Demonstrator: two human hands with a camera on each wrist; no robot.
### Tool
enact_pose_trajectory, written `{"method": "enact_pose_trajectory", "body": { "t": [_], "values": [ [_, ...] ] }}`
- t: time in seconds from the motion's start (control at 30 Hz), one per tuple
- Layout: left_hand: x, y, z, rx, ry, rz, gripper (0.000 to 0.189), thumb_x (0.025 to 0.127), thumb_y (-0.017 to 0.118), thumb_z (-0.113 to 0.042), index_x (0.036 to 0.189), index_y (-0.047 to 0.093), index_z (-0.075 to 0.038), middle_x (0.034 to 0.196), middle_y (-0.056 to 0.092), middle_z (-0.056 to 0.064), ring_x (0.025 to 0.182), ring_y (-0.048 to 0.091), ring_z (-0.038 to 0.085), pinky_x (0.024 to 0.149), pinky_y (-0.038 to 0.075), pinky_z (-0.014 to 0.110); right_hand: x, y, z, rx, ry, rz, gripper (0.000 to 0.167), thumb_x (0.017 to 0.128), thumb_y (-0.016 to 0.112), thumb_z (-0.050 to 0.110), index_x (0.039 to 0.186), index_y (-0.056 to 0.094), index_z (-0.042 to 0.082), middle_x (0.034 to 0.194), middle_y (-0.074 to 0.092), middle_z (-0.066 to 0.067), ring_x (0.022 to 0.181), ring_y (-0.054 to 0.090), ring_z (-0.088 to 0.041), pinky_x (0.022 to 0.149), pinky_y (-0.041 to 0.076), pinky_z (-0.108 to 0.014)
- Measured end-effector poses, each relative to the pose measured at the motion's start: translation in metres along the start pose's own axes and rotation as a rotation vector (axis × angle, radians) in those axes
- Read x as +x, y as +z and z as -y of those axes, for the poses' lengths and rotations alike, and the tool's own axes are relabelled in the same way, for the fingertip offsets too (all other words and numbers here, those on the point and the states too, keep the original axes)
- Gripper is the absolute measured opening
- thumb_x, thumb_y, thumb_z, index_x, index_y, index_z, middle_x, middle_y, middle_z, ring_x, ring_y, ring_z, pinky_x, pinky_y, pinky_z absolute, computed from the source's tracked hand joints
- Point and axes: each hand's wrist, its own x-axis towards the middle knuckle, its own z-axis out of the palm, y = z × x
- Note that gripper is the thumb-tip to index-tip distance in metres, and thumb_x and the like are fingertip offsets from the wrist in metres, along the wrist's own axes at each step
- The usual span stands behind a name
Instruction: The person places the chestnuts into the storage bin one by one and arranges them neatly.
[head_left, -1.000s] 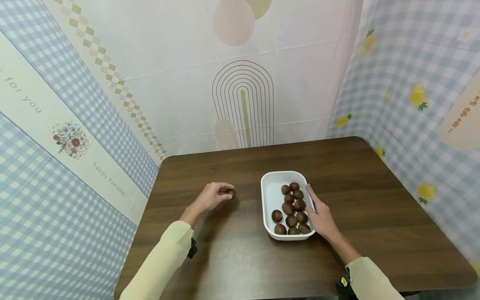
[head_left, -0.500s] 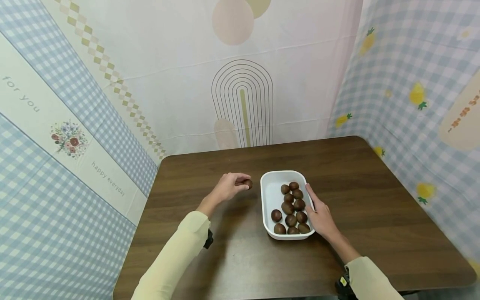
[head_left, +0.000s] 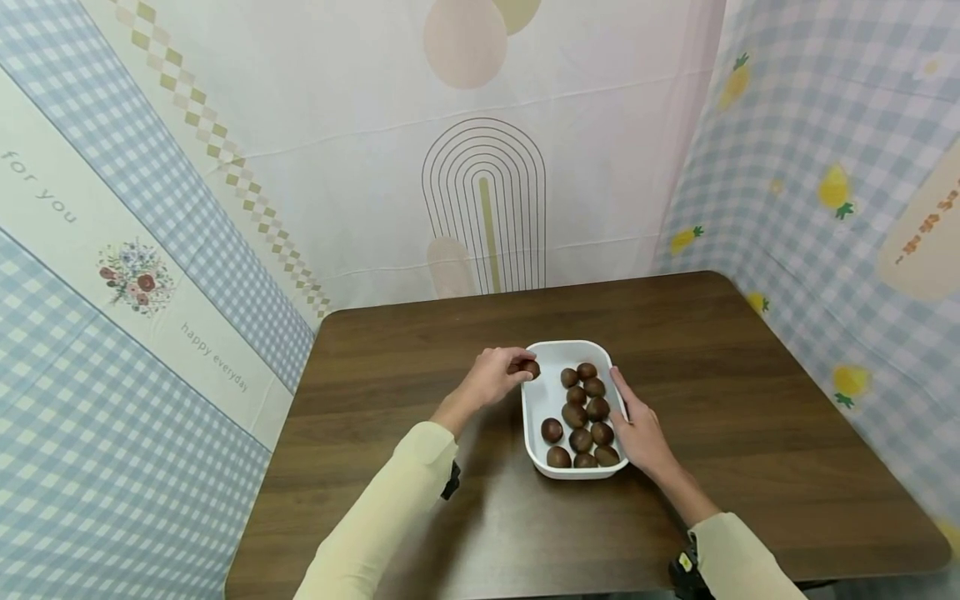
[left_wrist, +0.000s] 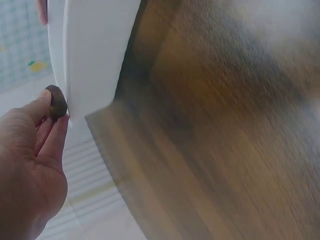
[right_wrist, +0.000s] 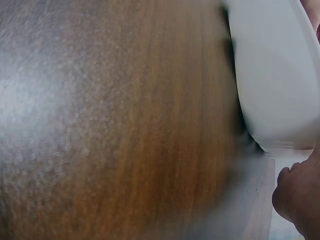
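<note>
My left hand [head_left: 491, 377] pinches a chestnut [head_left: 531, 368] between thumb and fingertips, over the left rim of a white rectangular tray [head_left: 534, 429]. Seen in the left wrist view, this brown chestnut [left_wrist: 56, 102] is right beside the outer wall of the tray [left_wrist: 95, 55]. Several glossy brown chestnuts [head_left: 575, 415] lie inside, mostly toward its right side and near end. My right hand [head_left: 643, 433] holds the tray's right side, the thumb at the rim and the fingers along the outside. Only part of that hand [right_wrist: 300, 195] shows in the right wrist view.
The tray stands on a brown wood-grain table [head_left: 750, 433] with rounded corners. Behind the table hangs a pale printed cloth [head_left: 360, 192]. Blue checked cloths [head_left: 67, 400] hang at both sides.
My left hand has carried the chestnut up and to the right, from the table left of the tray to the tray's left rim. My right hand and the tray have stayed in place.
</note>
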Motion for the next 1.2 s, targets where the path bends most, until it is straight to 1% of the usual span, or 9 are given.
{"method": "enact_pose_trajectory", "body": {
  "t": [0.1,0.27,0.4,0.6,0.7,0.8,0.9,1.0,1.2],
  "values": [
    [0.003,0.006,-0.006,0.044,0.020,0.009,0.037,0.101,0.076,-0.021,0.135,0.073,-0.008,0.129,0.075,0.005,0.119,0.070,0.019,0.103,0.054,0.036,0.001,0.000,-0.001,-0.001,0.000,0.002,0.072,0.098,0.052,-0.003,0.167,0.034,0.009,0.166,0.036,-0.021,0.144,0.043,-0.046,0.113,0.039,-0.063],
    [0.006,0.016,-0.016,0.120,0.058,0.019,0.035,0.101,0.076,-0.022,0.134,0.074,-0.008,0.127,0.076,0.003,0.117,0.072,0.018,0.103,0.054,0.036,0.001,0.000,-0.001,0.012,0.003,0.012,0.073,0.098,0.051,-0.004,0.167,0.034,0.009,0.167,0.035,-0.020,0.146,0.041,-0.045,0.115,0.037,-0.063],
    [0.008,0.023,-0.022,0.176,0.083,0.047,0.033,0.102,0.075,-0.020,0.132,0.074,-0.008,0.124,0.077,0.003,0.113,0.072,0.016,0.101,0.055,0.035,0.000,0.000,-0.001,0.003,-0.006,0.005,0.072,0.097,0.051,-0.004,0.166,0.034,0.008,0.166,0.036,-0.021,0.145,0.042,-0.046,0.113,0.038,-0.063],
    [0.011,0.033,-0.030,0.258,0.084,0.091,0.029,0.102,0.075,-0.021,0.129,0.076,-0.010,0.118,0.077,-0.001,0.109,0.071,0.013,0.101,0.055,0.039,0.000,0.000,0.000,-0.004,-0.007,-0.006,0.072,0.097,0.052,-0.003,0.166,0.035,0.009,0.165,0.038,-0.022,0.144,0.044,-0.046,0.112,0.039,-0.063],
    [0.012,0.038,-0.032,0.319,0.085,0.115,0.027,0.103,0.074,-0.022,0.127,0.076,-0.012,0.115,0.076,-0.002,0.106,0.070,0.013,0.099,0.055,0.037,0.000,-0.001,0.001,0.003,-0.004,-0.004,0.073,0.097,0.053,-0.004,0.166,0.035,0.009,0.165,0.038,-0.021,0.144,0.044,-0.045,0.112,0.040,-0.062],
    [0.012,0.043,-0.035,0.404,0.105,0.138,0.020,0.103,0.073,-0.023,0.119,0.077,-0.013,0.108,0.076,-0.002,0.099,0.070,0.015,0.092,0.056,0.033,0.000,-0.001,0.001,0.011,0.003,0.000,0.073,0.097,0.053,-0.004,0.166,0.035,0.010,0.166,0.038,-0.020,0.144,0.044,-0.045,0.113,0.039,-0.062],
    [0.012,0.047,-0.037,0.474,0.118,0.159,0.009,0.102,0.073,-0.023,0.105,0.075,-0.015,0.097,0.074,-0.002,0.090,0.069,0.016,0.085,0.056,0.033,0.000,-0.001,0.002,0.015,0.003,-0.001,0.072,0.098,0.053,-0.004,0.166,0.036,0.010,0.166,0.037,-0.019,0.145,0.043,-0.044,0.114,0.038,-0.061],
    [0.012,0.050,-0.039,0.524,0.120,0.176,0.010,0.101,0.074,-0.024,0.095,0.072,-0.016,0.091,0.072,-0.002,0.087,0.069,0.019,0.080,0.056,0.036,0.000,-0.001,0.002,0.015,0.003,-0.001,0.072,0.098,0.053,-0.004,0.167,0.035,0.011,0.167,0.037,-0.018,0.145,0.043,-0.042,0.115,0.037,-0.060],
    [0.010,0.052,-0.045,0.586,0.108,0.202,0.009,0.101,0.073,-0.025,0.096,0.073,-0.018,0.096,0.075,0.000,0.092,0.072,0.022,0.080,0.059,0.039,0.001,-0.001,0.002,0.004,0.000,-0.001,0.073,0.097,0.053,-0.004,0.166,0.036,0.010,0.168,0.036,-0.015,0.147,0.043,-0.040,0.115,0.036,-0.059]
  ]
}}
